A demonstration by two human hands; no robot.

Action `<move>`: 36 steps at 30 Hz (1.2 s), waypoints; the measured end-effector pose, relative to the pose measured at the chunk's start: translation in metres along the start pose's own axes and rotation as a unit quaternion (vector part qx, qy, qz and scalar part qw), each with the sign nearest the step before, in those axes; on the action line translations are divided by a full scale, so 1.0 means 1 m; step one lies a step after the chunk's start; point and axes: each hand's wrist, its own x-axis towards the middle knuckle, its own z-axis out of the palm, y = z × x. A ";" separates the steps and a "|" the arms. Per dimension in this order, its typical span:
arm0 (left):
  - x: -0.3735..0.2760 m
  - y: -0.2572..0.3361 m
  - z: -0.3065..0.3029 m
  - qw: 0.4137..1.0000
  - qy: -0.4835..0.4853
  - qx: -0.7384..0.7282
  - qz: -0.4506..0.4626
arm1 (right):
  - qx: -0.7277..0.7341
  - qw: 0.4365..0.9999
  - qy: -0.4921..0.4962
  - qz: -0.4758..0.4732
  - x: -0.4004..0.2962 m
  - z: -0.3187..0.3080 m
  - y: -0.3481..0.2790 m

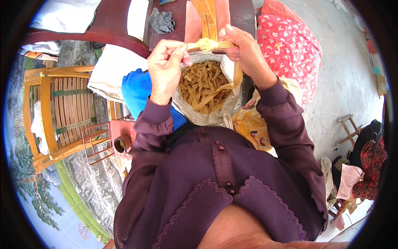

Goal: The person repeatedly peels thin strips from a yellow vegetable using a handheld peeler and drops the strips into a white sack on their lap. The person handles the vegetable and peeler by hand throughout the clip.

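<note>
A yellowish flat strip with a loose knot (207,44) in its middle is stretched between my two hands. My left hand (169,63) pinches its left end between thumb and fingers. The right end is gripped by my right hand (245,51), and a length of the strip hangs below that hand to the sack. Beneath both hands stands a whitish woven sack (214,119), open at the top and holding many folded or knotted tan strips (203,82). Behind the knot, a flat yellow wooden piece (205,21) with a dark slot or thin rod rests over pink cloth.
A crumpled grey cloth (162,21) lies on the dark red table (178,7). Red floral fabric (287,46) bulges at the right. On the left are a wooden slatted chair (70,109) and a red metal-framed stand (108,132) with a round container. Blue cloth (136,90) lies beside the sack.
</note>
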 end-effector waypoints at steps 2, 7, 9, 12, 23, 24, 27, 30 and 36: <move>-0.004 0.005 -0.004 1.000 -0.012 -0.005 -0.003 | -0.002 1.000 0.007 -0.007 -0.002 0.003 0.001; -0.009 0.014 0.000 0.926 -0.001 0.360 0.110 | -0.092 0.995 -0.013 -0.043 -0.001 0.004 0.020; -0.012 0.009 0.009 0.883 -0.030 0.440 0.159 | -0.158 0.982 -0.049 -0.091 0.002 0.008 0.034; -0.022 -0.006 0.018 0.894 -0.126 0.425 0.070 | -0.080 0.993 -0.066 -0.059 0.004 0.016 0.056; 0.009 -0.034 -0.025 0.726 -0.157 0.572 0.348 | -0.110 0.986 -0.094 -0.078 -0.002 0.030 0.046; 0.011 -0.037 -0.033 0.720 -0.157 0.577 0.351 | -0.115 0.985 -0.096 -0.085 -0.001 0.031 0.046; 0.021 -0.056 -0.056 0.710 -0.169 0.603 0.321 | -0.124 0.979 -0.093 -0.131 0.000 0.035 0.055; 0.026 -0.066 -0.059 0.731 -0.163 0.595 0.291 | -0.155 0.977 -0.070 -0.127 0.003 0.031 0.048; 0.035 -0.071 -0.020 0.975 -0.097 0.143 -0.140 | -0.337 0.924 0.096 -0.156 0.039 -0.013 0.045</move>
